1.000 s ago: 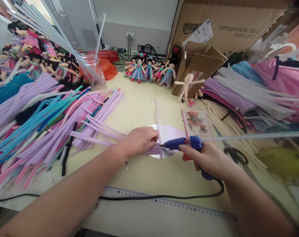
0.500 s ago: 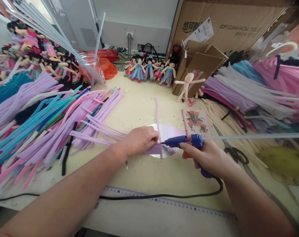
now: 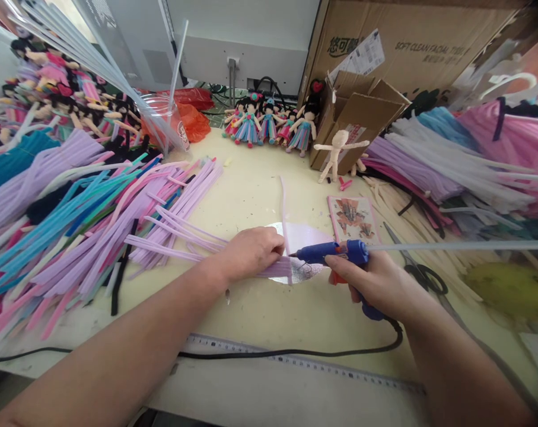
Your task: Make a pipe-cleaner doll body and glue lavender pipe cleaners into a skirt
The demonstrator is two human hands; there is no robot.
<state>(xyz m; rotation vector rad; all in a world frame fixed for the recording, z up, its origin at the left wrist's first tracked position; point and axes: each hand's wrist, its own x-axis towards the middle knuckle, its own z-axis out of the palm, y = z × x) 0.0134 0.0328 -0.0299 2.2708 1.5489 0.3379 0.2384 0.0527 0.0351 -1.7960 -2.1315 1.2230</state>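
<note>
My right hand is wrapped round a blue hot glue gun, a long clear glue stick jutting from its back. The gun's nozzle points left, at the ends of several lilac pipe cleaners laid side by side. My left hand is closed over these pipe cleaners, and its fingertips are partly hidden. Beneath them lies a shiny silver sheet. Another lilac pipe cleaner runs across their ends and away from me.
Loose coloured pipe cleaners cover the left side. Finished dolls and a small cardboard box stand at the back, a bare doll body before the box. Scissors lie at right. A black cord crosses a ruler in front.
The glue gun and my right hand have shifted very slightly, with the nozzle still at the pipe cleaners' ends. My left hand has stayed in place.
</note>
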